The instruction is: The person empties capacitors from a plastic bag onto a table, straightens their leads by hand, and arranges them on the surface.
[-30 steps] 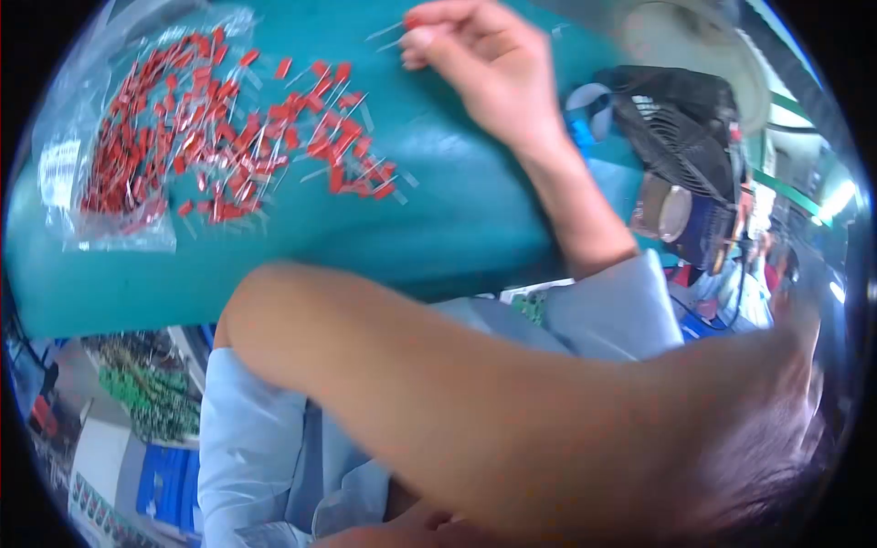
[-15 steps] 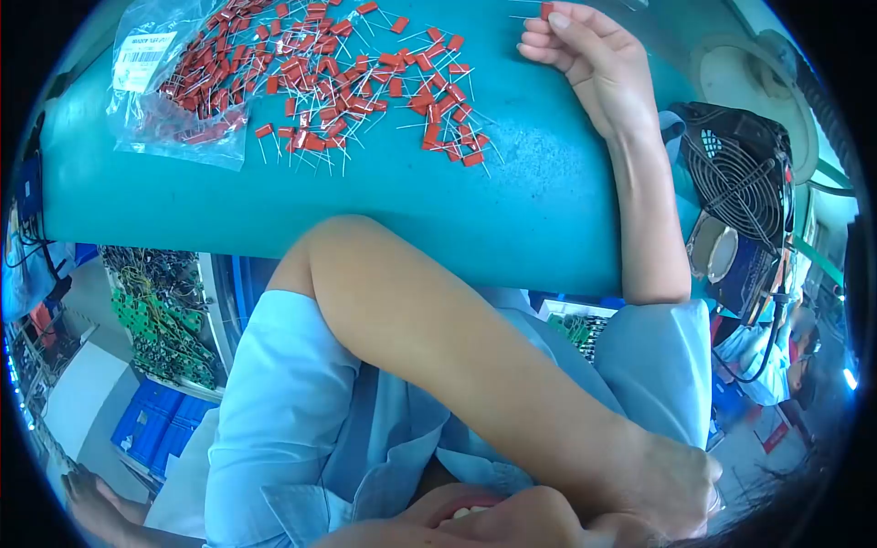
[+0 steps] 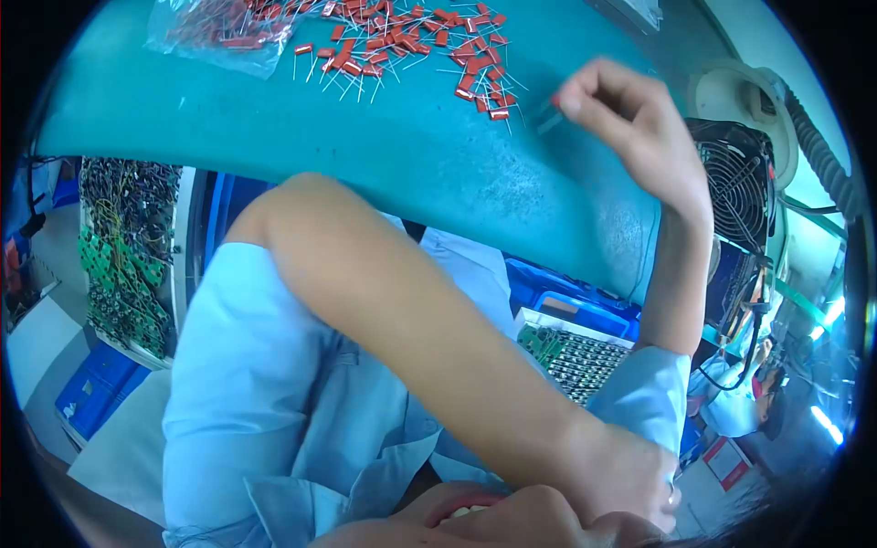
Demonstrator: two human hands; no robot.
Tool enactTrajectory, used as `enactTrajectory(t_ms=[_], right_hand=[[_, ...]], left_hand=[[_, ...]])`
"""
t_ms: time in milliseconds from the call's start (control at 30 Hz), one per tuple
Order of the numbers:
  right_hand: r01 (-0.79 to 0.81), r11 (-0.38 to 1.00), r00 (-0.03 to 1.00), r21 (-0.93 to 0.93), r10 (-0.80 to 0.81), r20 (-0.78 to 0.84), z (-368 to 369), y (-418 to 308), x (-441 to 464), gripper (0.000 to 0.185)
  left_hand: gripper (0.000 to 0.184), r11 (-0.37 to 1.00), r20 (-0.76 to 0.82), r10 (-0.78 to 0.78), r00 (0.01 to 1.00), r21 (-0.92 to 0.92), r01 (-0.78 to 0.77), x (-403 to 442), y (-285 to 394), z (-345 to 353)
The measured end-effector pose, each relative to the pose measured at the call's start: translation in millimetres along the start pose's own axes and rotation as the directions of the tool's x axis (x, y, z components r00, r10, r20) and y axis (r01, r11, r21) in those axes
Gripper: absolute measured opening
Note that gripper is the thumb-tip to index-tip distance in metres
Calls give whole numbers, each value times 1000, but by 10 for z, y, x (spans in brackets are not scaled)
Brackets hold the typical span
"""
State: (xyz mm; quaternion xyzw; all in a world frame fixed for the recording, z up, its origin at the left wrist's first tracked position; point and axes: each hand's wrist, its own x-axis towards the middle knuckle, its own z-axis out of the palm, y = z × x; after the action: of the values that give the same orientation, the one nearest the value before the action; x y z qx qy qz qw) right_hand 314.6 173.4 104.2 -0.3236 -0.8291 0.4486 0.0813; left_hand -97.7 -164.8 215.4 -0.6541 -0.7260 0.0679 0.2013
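My right hand (image 3: pixel 635 123) is raised over the right part of the green table mat, blurred by motion. Thumb and index finger pinch a red film capacitor (image 3: pixel 558 100), whose thin wire leads point down and left. Left of that hand lies a loose heap of similar red capacitors (image 3: pixel 393 38) with long leads. A clear plastic bag (image 3: pixel 265 59) holding more of them is at the upper left, cut off by the frame. My left hand (image 3: pixel 626 479) is curled closed beside my face, its forearm crossing my chest. Nothing shows in its fingers, which are partly hidden.
The green mat (image 3: pixel 384 146) ends in a rounded front edge. A black fan unit (image 3: pixel 735 187) stands right of my forearm, near a ribbed hose (image 3: pixel 818 137). Below the table are a tray of green circuit boards (image 3: pixel 128 265), another board tray (image 3: pixel 585 356) and blue bins (image 3: pixel 100 388).
The view has shifted, so the heap and bag sit higher in frame. My right hand has come nearer the mat's front edge, still pinching the capacitor. My left hand stays by my face.
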Motion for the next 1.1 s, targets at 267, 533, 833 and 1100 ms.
enactTrajectory(t_ms=[267,533,833,1100], right_hand=[[-84,982,992,-166,67,-107,431,162,-366,14],[-33,965,974,-259,-26,-224,607,189,-413,11],[102,865,940,-492,-246,-237,751,210,-447,14],[161,787,913,-596,-348,-213,778,210,-460,12]], left_hand=[[27,-238,-694,514,504,-680,-694,993,3308,483],[16,30,-467,-30,884,-884,-466,960,2923,1325],[12,140,-439,-108,892,-895,-424,978,2984,1402],[12,142,-443,-119,889,-893,-426,973,2998,1412]])
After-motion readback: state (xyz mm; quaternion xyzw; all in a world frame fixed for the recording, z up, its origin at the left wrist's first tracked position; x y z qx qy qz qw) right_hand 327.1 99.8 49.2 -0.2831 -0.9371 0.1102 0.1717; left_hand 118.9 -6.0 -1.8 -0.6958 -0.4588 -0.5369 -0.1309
